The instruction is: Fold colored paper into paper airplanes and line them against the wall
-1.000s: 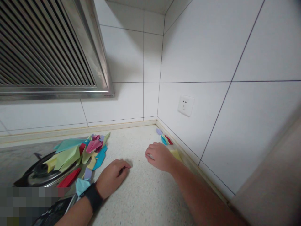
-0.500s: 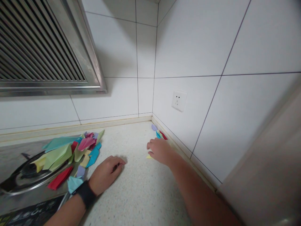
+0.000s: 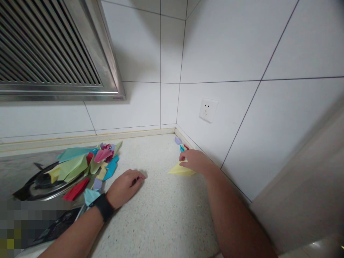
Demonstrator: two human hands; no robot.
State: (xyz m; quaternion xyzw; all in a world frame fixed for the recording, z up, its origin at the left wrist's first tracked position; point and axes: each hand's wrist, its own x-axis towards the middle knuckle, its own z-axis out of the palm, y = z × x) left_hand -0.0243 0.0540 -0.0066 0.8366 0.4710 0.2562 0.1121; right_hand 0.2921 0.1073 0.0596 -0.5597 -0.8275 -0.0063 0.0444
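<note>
My right hand hovers over the counter by the right wall, fingers bent and parted, with nothing seen in it. Just below and partly behind it lies a folded piece of yellow paper. Beyond the fingertips, small folded papers lie along the wall: a purple one, a blue one and a red one, partly hidden by the hand. My left hand, with a black band on the wrist, rests on the counter, loosely curled and holding nothing visible. Near it is a light blue folded paper.
A heap of coloured folded papers covers the stove burner at left. Above it hangs a metal range hood. White tiled walls meet behind the speckled counter; a socket is on the right wall.
My right hand has shifted right and farther away, uncovering more of the yellow paper, which stays on the counter. My left hand has hardly moved. The camera view has tilted slightly.
</note>
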